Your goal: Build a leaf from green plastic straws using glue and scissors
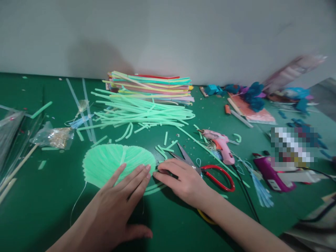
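Observation:
A mint-green leaf-like shape built of pipe cleaners (105,161) lies flat on the table, with a lighter strip down its middle and a notched left edge. My left hand (123,196) rests flat over its lower right part, fingers stretched out and thumb apart. At the leaf's right edge my right hand (183,180) is closed, thumb and fingertips pinched together; what is between them is hidden. Under and beside that hand lie scissors with red handles (217,178). Green pipe cleaner strands (154,190) curve below the leaf between both hands. A thin thread (78,199) trails from the leaf's lower left.
Behind the leaf lie loose green pipe cleaners (147,112) and a multicoloured bundle (152,84). Short cut pieces (166,138) are scattered about. A pink glue gun (219,143), a blue tassel (259,189) and a purple device (273,175) lie right. A bag of gold bits (59,137) sits left.

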The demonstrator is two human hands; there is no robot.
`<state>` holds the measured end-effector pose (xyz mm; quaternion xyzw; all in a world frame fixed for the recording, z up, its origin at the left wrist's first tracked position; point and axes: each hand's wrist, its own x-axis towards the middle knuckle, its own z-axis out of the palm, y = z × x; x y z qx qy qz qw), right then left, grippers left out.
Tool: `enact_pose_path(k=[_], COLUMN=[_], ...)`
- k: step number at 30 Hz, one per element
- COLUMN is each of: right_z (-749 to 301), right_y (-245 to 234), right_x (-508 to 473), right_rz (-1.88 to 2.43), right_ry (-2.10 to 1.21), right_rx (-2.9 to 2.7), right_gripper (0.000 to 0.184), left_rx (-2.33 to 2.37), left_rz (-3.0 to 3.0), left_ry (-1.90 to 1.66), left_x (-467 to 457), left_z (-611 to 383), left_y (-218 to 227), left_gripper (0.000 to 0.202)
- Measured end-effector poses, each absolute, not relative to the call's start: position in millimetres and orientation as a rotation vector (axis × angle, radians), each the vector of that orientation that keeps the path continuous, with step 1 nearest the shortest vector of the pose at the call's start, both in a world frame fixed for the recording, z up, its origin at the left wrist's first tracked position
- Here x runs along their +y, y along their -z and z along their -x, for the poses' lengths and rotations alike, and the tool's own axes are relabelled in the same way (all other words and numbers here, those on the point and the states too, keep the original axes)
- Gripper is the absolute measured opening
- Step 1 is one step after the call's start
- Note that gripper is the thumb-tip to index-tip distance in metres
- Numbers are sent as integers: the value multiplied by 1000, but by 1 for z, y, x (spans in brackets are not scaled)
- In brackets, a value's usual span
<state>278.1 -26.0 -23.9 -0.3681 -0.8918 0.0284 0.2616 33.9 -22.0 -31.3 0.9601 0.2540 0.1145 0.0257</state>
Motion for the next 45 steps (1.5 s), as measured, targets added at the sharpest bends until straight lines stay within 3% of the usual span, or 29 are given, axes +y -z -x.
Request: enact_pose_path(k=[5,11,19,27,37,41,45], right_z=[-275,-276,-285,-287,-284,-284,-278], right_y=[15,2,2,10,12,6,-2], right_x=[-31,-25,-6,-20,-28,-24,-12], right_rz=[1070,1248,881,1002,1059,1118,1396], right_ry=[-83,-319,35,-79,84,-162,-599], right_rx=[-2416,-2313,-2672,-2529,-2616,-2585,-2177], right_gripper=[23,22,19,21,21,20,13], left_rx=[775,776,770,776,772,771,748], left_rz=[-2994,-3002,-3004,-3040,-3036,-3032,-3044], left_ry=[-347,-342,-358,-346,-353,-382,-404], left_x=[-22,-22,-21,-21,-22,-22,-22], left_z=[-34,-34,-36,-36,-34,-32,-31], left_y=[32,33,32,33,36,37,38], left_gripper=[104,100,101,101,99,98,97])
